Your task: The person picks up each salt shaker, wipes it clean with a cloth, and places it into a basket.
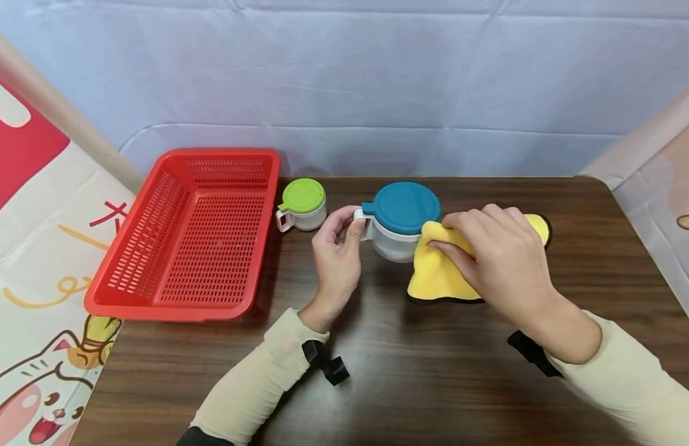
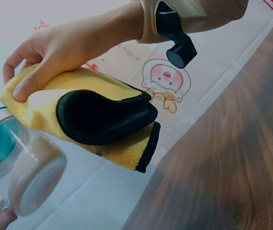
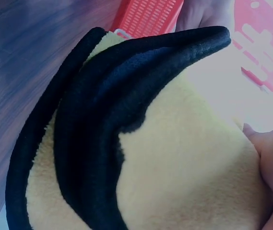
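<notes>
Yellow plush cloth with black edging lies right of centre in the frame, where we see it pinched between the thumb and fingers of the right hand and held against the right side of a clear condiment jar. That jar, its blue lid down, is just above the middle of the frame, and we see the left hand clamped by thumb and fingers on its white handle. From the left wrist, we make out the jar's base, raised off the wooden tabletop. At upper centre, just left of that hand, we find a smaller condiment jar with a green lid. Beside it, on the left of the frame, we see a red perforated basket. Behind, a pale sheet spans the top.
</notes>
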The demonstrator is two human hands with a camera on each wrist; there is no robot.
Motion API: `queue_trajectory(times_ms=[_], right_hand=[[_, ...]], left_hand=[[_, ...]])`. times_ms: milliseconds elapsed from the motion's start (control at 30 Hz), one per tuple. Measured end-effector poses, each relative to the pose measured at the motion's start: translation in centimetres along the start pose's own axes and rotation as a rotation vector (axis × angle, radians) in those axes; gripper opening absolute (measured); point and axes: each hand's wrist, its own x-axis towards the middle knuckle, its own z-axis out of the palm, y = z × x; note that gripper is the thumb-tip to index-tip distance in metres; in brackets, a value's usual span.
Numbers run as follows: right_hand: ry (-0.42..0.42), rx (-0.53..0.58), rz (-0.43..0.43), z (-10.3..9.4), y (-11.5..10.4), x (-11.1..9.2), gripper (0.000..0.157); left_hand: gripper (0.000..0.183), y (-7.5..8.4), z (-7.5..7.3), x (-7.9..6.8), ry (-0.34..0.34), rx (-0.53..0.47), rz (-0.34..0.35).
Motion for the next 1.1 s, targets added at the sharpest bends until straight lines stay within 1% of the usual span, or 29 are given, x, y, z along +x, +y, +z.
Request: queue_trajectory(times_ms=[33,167,233,433,667,767,1000,1100], right_hand=[[-0.001,0.004,0.004,-0.1,0.2,0.0,0.049],[-0.005,0.016,0.015,-0.3,0.8,-0.2,0.031],[-0.007,0.018,0.02,-0.4,1.0,-0.2,0.028],[-0.019,0.0,0.035,-0.7,1.4,-0.3,0.029],[-0.102,-0.018,0.068,-1.1,2.1,-0.1,0.027],[-0.095,-0.024,0.064,-1.0,2.3,0.1,0.026],[-0.012,-0.006,0.088,-0.3,2.8,0.7,0.032],[-0.008,-0.016,0.093,-0.1,3.2,0.8,0.032]], left_hand=[[0.018,0.0,0.0,0.0,-0.004,0.0,0.003],[0.019,0.0,-0.2,0.1,-0.03,0.001,0.014],[0.019,0.0,-0.3,0.2,-0.044,-0.003,0.018],[0.019,0.0,-0.5,0.3,-0.07,-0.005,0.013],[0.019,0.1,-0.4,0.3,-0.081,-0.007,0.005],[0.019,0.1,-0.4,0.3,-0.079,-0.005,0.005],[0.019,0.0,-0.3,0.2,-0.06,-0.005,0.001],[0.019,0.1,-0.3,0.2,-0.055,-0.004,-0.002]])
